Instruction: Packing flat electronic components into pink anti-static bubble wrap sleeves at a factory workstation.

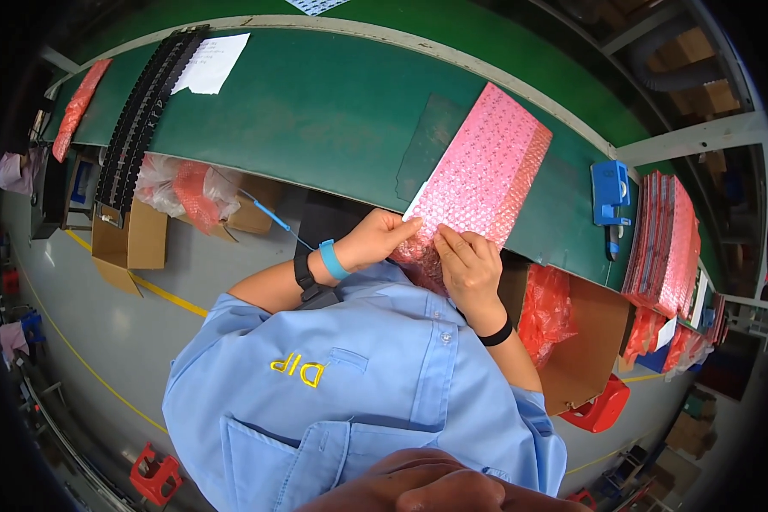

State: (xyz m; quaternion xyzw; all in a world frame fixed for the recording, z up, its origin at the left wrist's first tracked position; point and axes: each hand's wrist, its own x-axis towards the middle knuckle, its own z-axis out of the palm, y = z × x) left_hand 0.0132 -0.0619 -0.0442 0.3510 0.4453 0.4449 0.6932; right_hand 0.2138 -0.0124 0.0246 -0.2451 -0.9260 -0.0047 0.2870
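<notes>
A flat pink bubble-wrap bag lies slantwise across the front edge of the green bench, its near end hanging toward me. My left hand pinches the near left corner of the bag between thumb and fingers; a blue wrist strap with a cord sits on that wrist. My right hand is closed on the near edge of the bag, its fingertips pressed together on the wrap. A thin white edge shows along the bag's left side. What is inside the bag cannot be made out.
The green bench top holds a black slotted rack and a white paper sheet at left. A blue tape dispenser and a stack of pink bubble-wrapped packs stand at right. Below are cardboard boxes with red bubble wrap.
</notes>
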